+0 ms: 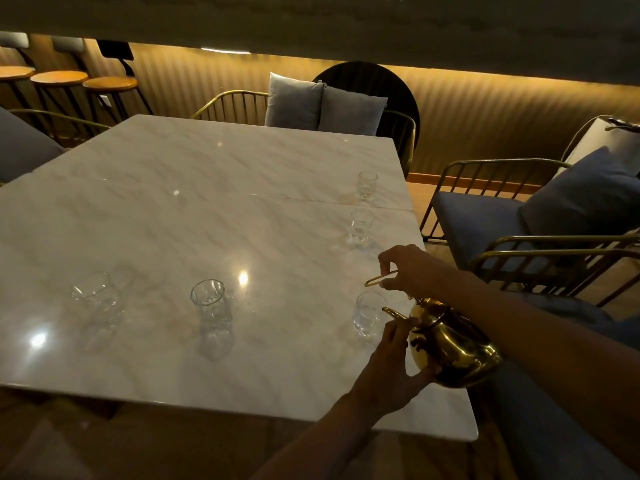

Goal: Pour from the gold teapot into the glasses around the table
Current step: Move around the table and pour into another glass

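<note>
Stools (59, 77): we are seeing three round orange seats lined up in the upper left of the frame.
Tabletop (173, 220): we are looking down at pale marble filling the left and centre, with bright light spots reflecting off it.
Leftmost glass (95, 296): it is standing upright in the lower left, well apart from the hands.
Second glass (209, 304): it is standing upright just right of the first, below centre, and looking empty to us.
Cushions (322, 103): two grey ones are leaning side by side on a chair at the top centre, beyond the far tabletop edge.
Far glasses: one (367, 184) is standing near the right tabletop edge and another (361, 226) is sitting below it in the frame, both upright.
Near glass (370, 315): it is standing right of centre, just under the spout; we cannot tell whether liquid is flowing.
Left hand (394, 365): we are cupping the belly of the pot from the lower left, fingers wrapping it.
Right hand (405, 268): we are pinching the thin gold handle loop between narrow fingertips, above the pot.
Gold teapot (453, 344): it is hanging tilted over the lower right tabletop edge, spout pointing left toward the near glass.
Armchair (519, 220): a blue seat with a gold wire frame is sitting at the right of the frame.
</note>
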